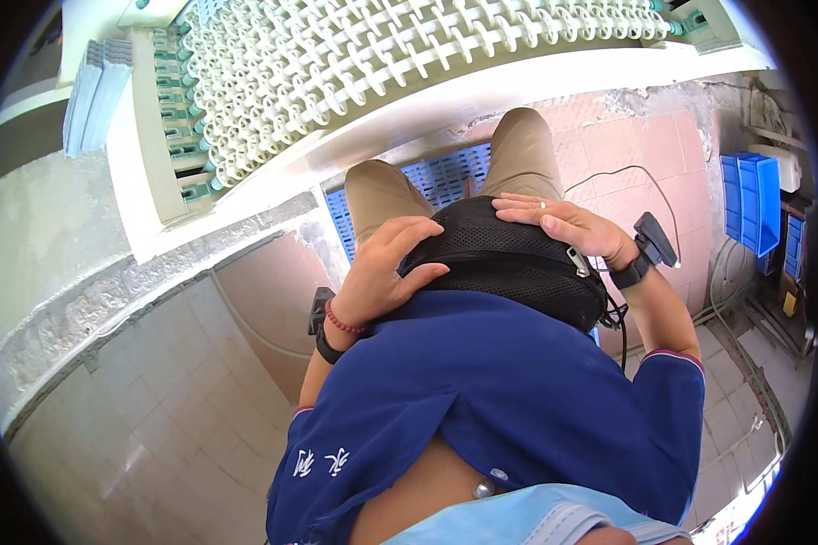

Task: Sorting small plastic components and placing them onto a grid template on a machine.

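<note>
From afar I saw the spread left hand (389, 270) and flat, unclenched right hand (573, 224) touching a black mesh pouch (500, 263).

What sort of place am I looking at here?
Probably a small factory or workshop: a large frame with rows of white ringed rods stands ahead, blue plastic bins are at the right, and a tiled floor lies around.

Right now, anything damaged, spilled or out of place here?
Yes: the plaster edge bordering the pink tiles looks chipped and ragged. A thin dark cable also loops loosely near the right hand, looking untidy. I see no spill.
</note>
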The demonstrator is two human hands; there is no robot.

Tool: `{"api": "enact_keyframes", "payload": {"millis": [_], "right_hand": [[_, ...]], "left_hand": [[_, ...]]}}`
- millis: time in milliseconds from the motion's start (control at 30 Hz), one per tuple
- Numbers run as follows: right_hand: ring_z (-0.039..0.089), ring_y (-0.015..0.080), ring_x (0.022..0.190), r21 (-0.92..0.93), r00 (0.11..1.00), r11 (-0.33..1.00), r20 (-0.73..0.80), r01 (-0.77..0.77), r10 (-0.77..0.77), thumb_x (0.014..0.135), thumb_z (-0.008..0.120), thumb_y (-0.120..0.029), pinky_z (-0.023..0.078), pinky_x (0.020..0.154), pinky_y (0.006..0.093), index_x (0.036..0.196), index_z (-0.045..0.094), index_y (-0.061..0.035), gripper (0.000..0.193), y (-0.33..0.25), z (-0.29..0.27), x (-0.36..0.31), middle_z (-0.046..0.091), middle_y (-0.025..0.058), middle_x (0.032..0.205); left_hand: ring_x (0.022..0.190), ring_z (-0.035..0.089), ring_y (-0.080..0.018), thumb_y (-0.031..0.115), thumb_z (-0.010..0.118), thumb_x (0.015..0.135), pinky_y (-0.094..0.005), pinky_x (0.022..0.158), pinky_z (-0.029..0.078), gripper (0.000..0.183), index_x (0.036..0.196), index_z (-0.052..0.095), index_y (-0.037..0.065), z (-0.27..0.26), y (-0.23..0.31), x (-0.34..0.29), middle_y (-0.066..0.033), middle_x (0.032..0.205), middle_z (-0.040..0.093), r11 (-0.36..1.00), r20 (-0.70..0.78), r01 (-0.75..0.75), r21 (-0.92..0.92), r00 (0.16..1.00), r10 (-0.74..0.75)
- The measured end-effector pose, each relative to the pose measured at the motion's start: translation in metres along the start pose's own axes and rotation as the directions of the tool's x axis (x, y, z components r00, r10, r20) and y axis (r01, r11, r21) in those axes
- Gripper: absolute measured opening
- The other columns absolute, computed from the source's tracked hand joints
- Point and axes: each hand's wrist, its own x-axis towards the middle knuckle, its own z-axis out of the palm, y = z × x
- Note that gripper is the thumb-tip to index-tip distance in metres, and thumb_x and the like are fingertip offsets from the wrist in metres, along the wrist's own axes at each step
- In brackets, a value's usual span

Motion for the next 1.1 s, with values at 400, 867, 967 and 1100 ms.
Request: {"api": "enact_keyframes", "payload": {"millis": [400,867,967,1100], "right_hand": [[0.024,0.0318,0.134,0.047,0.999,0.999,-0.027,-0.025,0.027,0.094,0.032,-0.040,0.016,0.110,0.0411,0.128,0.047,-0.0010,0.054,-0.002,0.002,0.000,0.039,0.0170,0.138],[0.055,0.0148,0.095,0.321,0.790,0.832,-0.289,-0.452,0.541,0.094,0.037,-0.048,0.042,0.084,0.0283,0.115,0.057,0.0045,0.060,0.026,-0.002,-0.043,0.063,0.0115,0.102],[0.055,0.0092,0.080,0.403,0.731,0.836,-0.428,-0.372,0.532,0.093,0.042,-0.044,0.044,0.071,0.0248,0.103,0.061,0.0054,0.054,0.014,0.014,-0.034,0.064,0.0075,0.089],[0.055,0.0066,0.068,0.591,0.633,0.783,-0.535,-0.193,0.560,0.092,0.053,-0.029,0.044,0.062,0.0203,0.091,0.062,0.0041,0.035,0.006,0.021,-0.036,0.063,0.0038,0.080]], "left_hand": [[0.105,0.054,-0.0299,0.020,0.070,0.075,-0.0349,0.090,0.043,0.039,0.109,0.057,0.005,0.001,-0.002,0.000,-0.0129,0.113,0.057,1.000,0.018,-0.014,0.010,1.000,0.013],[0.088,0.058,-0.0173,0.026,0.054,0.089,-0.0300,0.080,0.045,0.030,0.099,0.060,-0.001,0.043,-0.111,0.020,-0.0081,0.094,0.062,0.798,0.399,0.490,-0.351,0.849,-0.346],[0.087,0.058,-0.0171,0.024,0.057,0.086,-0.0295,0.078,0.044,0.028,0.095,0.061,-0.002,0.047,-0.099,0.037,-0.0087,0.094,0.063,0.881,0.354,0.303,-0.363,0.919,-0.170],[0.085,0.058,-0.0175,0.023,0.060,0.083,-0.0292,0.079,0.045,0.029,0.099,0.061,-0.001,0.044,-0.078,0.053,-0.0104,0.096,0.063,0.987,0.233,-0.043,-0.153,0.969,0.078]]}}
